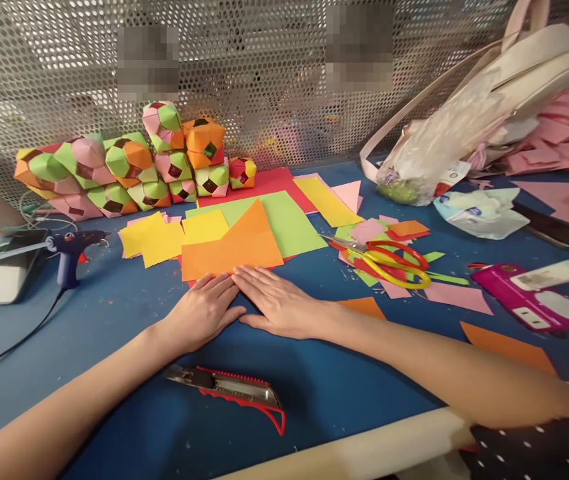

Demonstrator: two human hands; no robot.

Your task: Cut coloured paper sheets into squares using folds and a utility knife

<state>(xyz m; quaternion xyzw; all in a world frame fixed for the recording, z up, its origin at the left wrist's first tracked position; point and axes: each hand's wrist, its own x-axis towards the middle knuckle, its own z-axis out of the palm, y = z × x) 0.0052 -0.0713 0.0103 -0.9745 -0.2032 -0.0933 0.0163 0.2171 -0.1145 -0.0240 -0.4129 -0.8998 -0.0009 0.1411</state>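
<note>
- Orange paper (234, 247) — mid-table, lying over part of a light green sheet (299, 230), one pointed corner aimed away from the person.
- Left hand (208, 310): palm down, fingers straight and together, gripping nothing visible; fingertips at the orange paper's near edge.
- Right hand (274, 300): same, flat and loose, fingertips meeting the left's at that edge. Can't tell if anything lies under the palms.
- Cutter (237, 387), red and silver: on the blue table (129, 333), nearer the person than both hands.
- Scissors (394, 261), red and yellow handles: right of the orange paper, on a pile of paper scraps (364, 233).
- Yellow squares (159, 241) left of the orange paper; red sheet (264, 181) behind, partly under the green one.
- Glue gun (68, 257), blue: far left, well apart from the hands.
- Folded paper balls (131, 160) — multicolored, stacked at back left against a perforated metal panel (264, 60).
</note>
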